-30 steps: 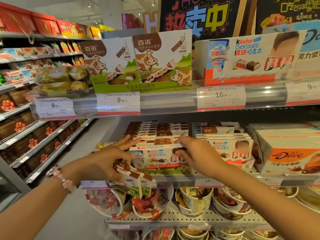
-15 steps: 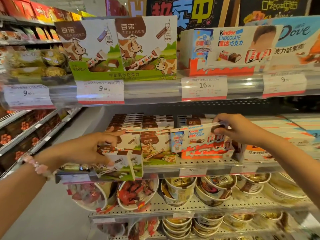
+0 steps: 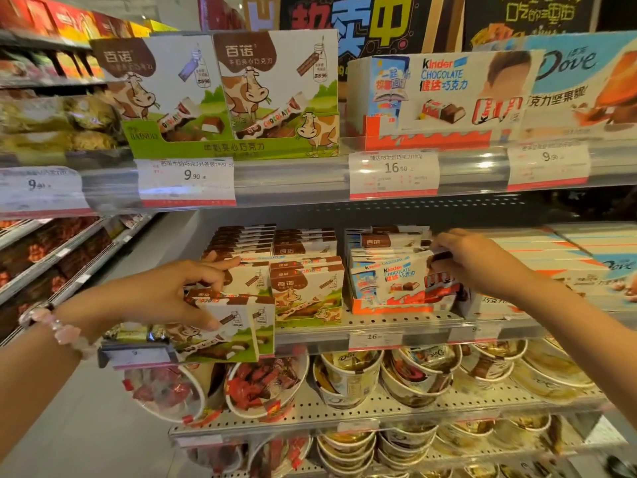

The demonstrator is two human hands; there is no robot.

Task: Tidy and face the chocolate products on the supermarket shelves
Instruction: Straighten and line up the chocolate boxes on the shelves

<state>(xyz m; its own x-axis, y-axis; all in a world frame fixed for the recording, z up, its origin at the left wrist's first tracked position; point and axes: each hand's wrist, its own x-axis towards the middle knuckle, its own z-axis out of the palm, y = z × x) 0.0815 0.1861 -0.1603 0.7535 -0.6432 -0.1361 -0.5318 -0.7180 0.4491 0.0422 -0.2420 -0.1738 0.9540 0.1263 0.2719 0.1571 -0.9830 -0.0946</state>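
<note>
The left hand (image 3: 162,298) holds a cow-print chocolate box (image 3: 224,327) at the front left edge of the middle shelf (image 3: 424,326); its grip is closed around the box, thumb on the front face, fingers over the top. The box stands upright, just beside a second cow-print box (image 3: 306,294) on the same shelf. The right hand (image 3: 472,260) pinches the upper right corner of a Kinder chocolate box (image 3: 396,281), which leans in its red display tray (image 3: 389,307). A Dove box (image 3: 551,270) sits just to the right. Price tags (image 3: 393,172) line the upper shelf rail.
</note>
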